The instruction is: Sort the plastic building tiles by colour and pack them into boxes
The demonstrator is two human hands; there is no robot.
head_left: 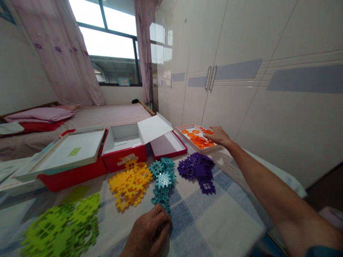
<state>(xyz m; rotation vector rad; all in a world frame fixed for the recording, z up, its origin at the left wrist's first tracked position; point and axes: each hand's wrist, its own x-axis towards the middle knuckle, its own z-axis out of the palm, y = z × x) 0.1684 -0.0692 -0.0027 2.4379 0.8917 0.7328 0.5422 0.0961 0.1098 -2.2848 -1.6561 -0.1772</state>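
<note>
My left hand [150,232] rests on the cloth with its fingers curled, at the near end of a pile of teal interlocking plastic pieces [164,180]. Whatever is inside those fingers, if anything, is hidden. Stretched far forward, my right hand [218,136] is over the right side of a shallow white tray [184,127]. Its fingers are extended at the orange interlocking pieces [200,142] in that tray. Purple pieces [197,167] lie heaped between the tray and me. Yellow pieces [130,184] and light green pieces [63,228] form separate piles to the left.
A red and white open box [124,157] with a raised white flap stands behind the yellow pile. Beside it are a red-edged lid [171,153] and another red box [77,175] with a white tray on top. Behind are a bed [118,112] and white wardrobe [241,103].
</note>
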